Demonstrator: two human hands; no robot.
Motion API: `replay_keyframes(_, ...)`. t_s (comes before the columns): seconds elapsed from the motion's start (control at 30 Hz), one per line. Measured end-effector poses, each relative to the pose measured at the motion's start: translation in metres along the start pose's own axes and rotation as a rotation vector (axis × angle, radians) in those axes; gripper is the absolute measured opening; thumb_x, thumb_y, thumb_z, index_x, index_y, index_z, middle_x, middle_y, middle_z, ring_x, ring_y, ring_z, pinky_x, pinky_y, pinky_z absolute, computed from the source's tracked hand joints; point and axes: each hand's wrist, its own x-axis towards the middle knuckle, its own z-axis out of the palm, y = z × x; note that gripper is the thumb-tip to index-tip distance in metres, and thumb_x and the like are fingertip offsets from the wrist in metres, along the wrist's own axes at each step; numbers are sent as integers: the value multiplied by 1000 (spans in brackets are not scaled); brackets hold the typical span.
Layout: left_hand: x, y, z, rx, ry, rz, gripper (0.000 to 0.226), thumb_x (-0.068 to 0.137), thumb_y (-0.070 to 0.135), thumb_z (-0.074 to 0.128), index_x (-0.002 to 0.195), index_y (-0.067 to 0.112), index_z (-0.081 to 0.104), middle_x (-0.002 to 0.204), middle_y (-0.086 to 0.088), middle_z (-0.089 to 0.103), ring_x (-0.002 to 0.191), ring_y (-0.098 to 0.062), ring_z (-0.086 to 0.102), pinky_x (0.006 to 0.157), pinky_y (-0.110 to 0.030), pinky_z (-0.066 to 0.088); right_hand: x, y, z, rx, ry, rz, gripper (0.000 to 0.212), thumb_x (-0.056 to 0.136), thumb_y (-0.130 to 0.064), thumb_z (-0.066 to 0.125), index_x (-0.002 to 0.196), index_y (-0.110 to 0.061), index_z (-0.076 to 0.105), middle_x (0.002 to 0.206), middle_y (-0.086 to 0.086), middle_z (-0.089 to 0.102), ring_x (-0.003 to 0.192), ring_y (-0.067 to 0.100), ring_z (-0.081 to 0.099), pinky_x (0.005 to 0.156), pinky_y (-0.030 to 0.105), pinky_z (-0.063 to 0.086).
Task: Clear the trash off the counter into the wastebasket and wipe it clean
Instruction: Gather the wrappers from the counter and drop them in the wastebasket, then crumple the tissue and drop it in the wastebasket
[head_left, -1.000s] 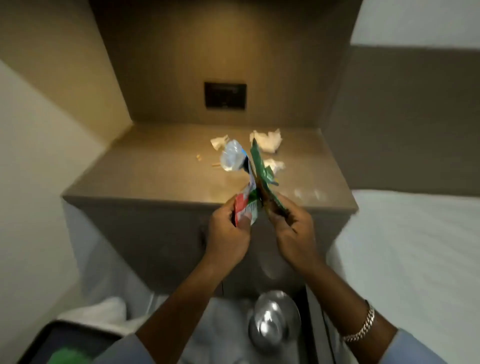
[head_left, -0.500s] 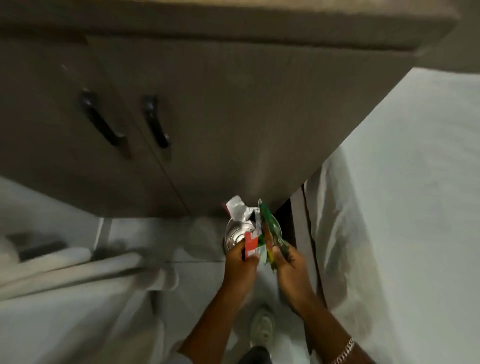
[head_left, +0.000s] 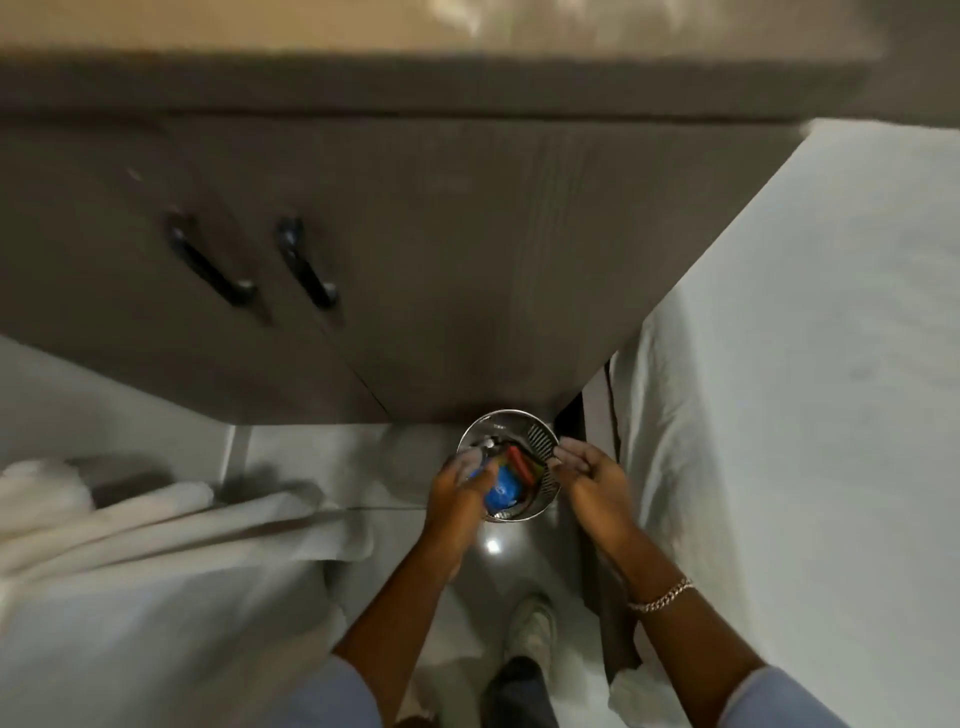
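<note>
A shiny round metal wastebasket (head_left: 540, 506) stands on the floor below the cabinet. Red and green wrappers (head_left: 522, 465) lie inside it, with a blue and clear plastic piece (head_left: 501, 491) beside them. My left hand (head_left: 457, 491) hovers over the basket's left rim, blurred, its fingers right against the blue piece; whether it still grips it is unclear. My right hand (head_left: 589, 470) is at the right rim, fingers spread and empty. The counter top (head_left: 311, 23) shows as a strip along the top, with blurred white scraps (head_left: 462, 13) on it.
Two cabinet doors with black handles (head_left: 306, 265) face me above the basket. A white-sheeted bed (head_left: 805, 389) fills the right side. White towels (head_left: 130, 519) are piled at the left. My shoe (head_left: 532, 629) is on the floor just behind the basket.
The view dropped from the counter to the floor. Both hands came down to the wastebasket; the red and green wrappers left my hands and now lie inside it. My right hand opened.
</note>
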Motion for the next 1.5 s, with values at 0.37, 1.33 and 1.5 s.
replay_keyframes(0.37, -199, 266, -7, -54, -67, 510, 22, 92, -3, 55, 110, 6, 62, 110, -18, 66, 100, -31, 63, 88, -43, 49, -138, -290, -16, 145, -180, -643, 29, 85, 6, 64, 106, -14, 68, 100, 6, 74, 95, 11, 71, 87, 20, 57)
replay_keyframes(1.33, 50, 574, 21, 803, -11, 821, 5, 78, 7, 69, 76, 8, 73, 76, -4, 68, 78, -12, 59, 65, -22, 40, 111, -529, 105, -758, 117, -793, 5, 70, -22, 67, 74, -24, 67, 79, 2, 72, 71, 23, 66, 60, 31, 54)
replay_keyframes(1.5, -2, 537, 24, 359, -4, 783, 21, 76, -5, 72, 96, -1, 77, 85, -11, 73, 79, -14, 62, 59, -20, 50, 66, -513, 81, -269, 91, -887, 13, 72, -4, 67, 79, -11, 76, 77, 9, 78, 75, 21, 72, 71, 39, 58)
